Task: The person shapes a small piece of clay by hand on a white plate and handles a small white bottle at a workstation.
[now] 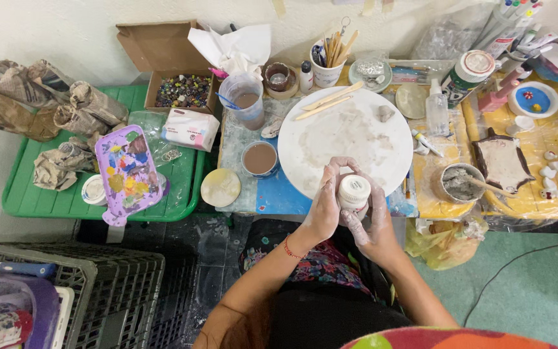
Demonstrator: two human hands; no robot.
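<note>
A small white lidded jar [354, 192], clay-smeared, sits clasped between the left hand [323, 208] and right hand [373, 223], both closed around it, over a round white board [345, 138] bearing wooden sticks [328, 103].

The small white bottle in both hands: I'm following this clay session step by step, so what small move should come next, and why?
Probably twist the cap off. Both clay-smeared hands, left hand and right hand, wrap the small white bottle, whose cap looks closed, at the near rim of the round white board.
</note>
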